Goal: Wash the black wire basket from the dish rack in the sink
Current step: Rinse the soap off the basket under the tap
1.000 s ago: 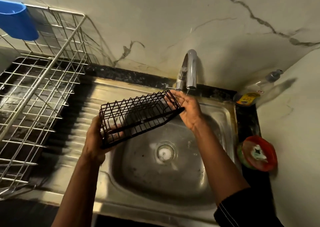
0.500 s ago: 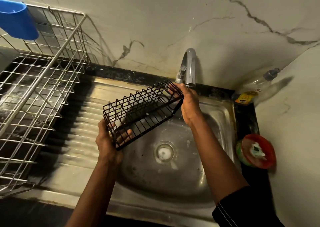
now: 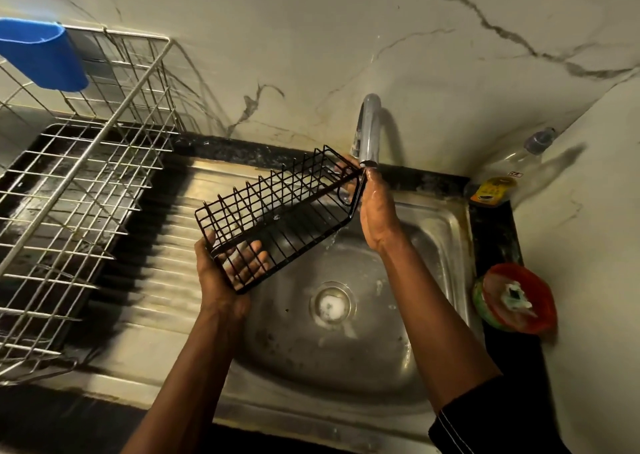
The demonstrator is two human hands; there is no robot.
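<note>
The black wire basket [image 3: 277, 211] is held tilted over the steel sink [image 3: 433, 367], its right end raised under the chrome tap [image 3: 369, 128]. My left hand [image 3: 221, 273] grips its lower left end, fingers showing through the wires. At the upper right end my right hand [image 3: 379, 214] holds the basket just below the spout. That hand looks wet, and water falls past it into the basin near the drain [image 3: 332, 303].
A silver wire dish rack [image 3: 79, 183] stands on the ribbed drainboard at the left, with a blue cup [image 3: 41, 57] hung on its back rim. On the right counter sit a red-lidded tub [image 3: 516, 297] and a clear bottle [image 3: 502, 183] in the corner.
Both hands have lifted the basket up and to the right, bringing its right end under the spout. It is tilted more steeply, and water now runs.
</note>
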